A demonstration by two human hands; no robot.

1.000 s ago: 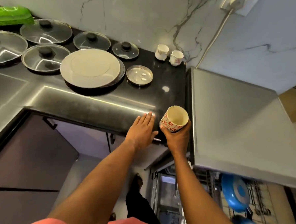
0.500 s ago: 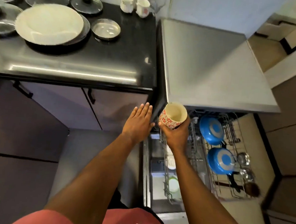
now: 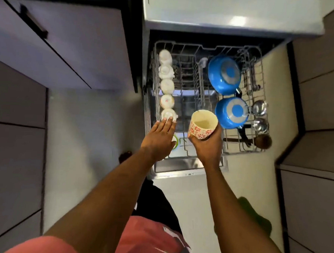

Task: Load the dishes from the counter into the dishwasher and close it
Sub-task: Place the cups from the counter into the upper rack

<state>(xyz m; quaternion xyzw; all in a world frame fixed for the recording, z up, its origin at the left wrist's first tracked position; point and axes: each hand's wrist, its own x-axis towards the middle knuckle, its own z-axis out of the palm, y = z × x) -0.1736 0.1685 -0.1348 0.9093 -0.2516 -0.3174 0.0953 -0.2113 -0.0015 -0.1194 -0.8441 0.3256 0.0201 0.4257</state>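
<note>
My right hand [image 3: 207, 146] grips a white cup with red flowers [image 3: 202, 126], mouth up, above the front middle of the pulled-out dishwasher rack [image 3: 260, 81]. My left hand [image 3: 160, 139] is flat with straight fingers over the rack's left front corner, its fingertips by the nearest of several white cups [image 3: 167, 85] lined along the left side. Two blue pans [image 3: 224, 75] lie upside down on the right half. The counter is out of view.
Steel ladles [image 3: 260, 116] lie along the rack's right edge. The dishwasher door [image 3: 189, 171] is folded down below the rack. Purple cabinet fronts [image 3: 70, 44] stand to the left, grey cabinets [image 3: 314, 172] to the right. The appliance top [image 3: 226, 11] overhangs the rack's back.
The view dropped from the counter down to the open dishwasher. Both hands moved off the counter edge and down over the rack, the right one still carrying the flowered cup.
</note>
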